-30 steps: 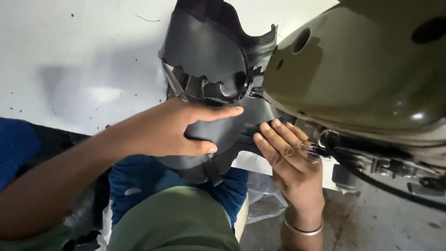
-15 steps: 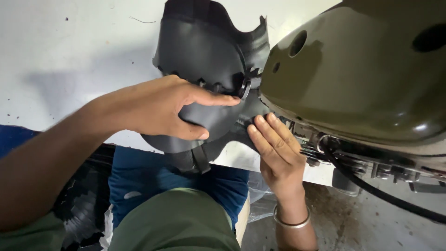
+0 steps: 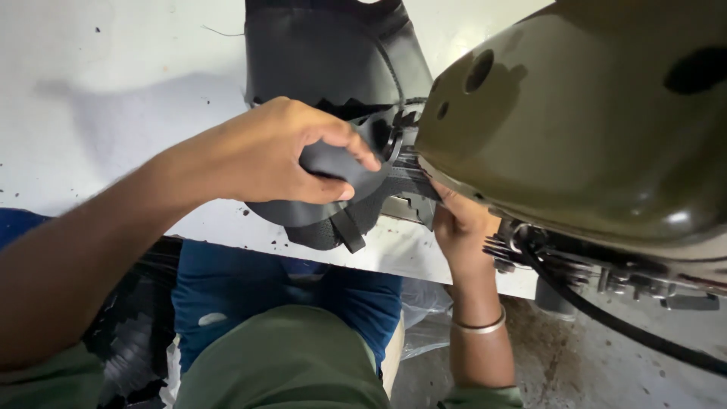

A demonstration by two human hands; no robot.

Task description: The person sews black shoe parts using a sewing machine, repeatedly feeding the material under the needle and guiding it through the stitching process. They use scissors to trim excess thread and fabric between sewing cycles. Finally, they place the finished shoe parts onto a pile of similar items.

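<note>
At the far left, low down, a pile of black woven cloth lies beside the person's blue-clad knee, under the near edge of the white table. The person's own green shirt fills the bottom middle.

The left hand comes in from the left, over the near edge of the table. Its fingers and thumb are curled tight around a fold of the dark grey, bent, leather-like shoe piece. The thumb presses on top and the fingers wrap over the fold. This shoe piece sits near the middle of the table, with its top part reaching up to the far edge and its lower part hanging a little over the near edge. A short black strap sticks out at its bottom.

Just to the right, the shoe piece goes under the big olive-green metal sewing machine head. The right hand is tucked below that machine, right at the near edge of the table. Its fingers are hidden, so I cannot tell if it grips anything. A thin silver bangle is on that wrist. A black cable runs off to the right under the machine.
</note>
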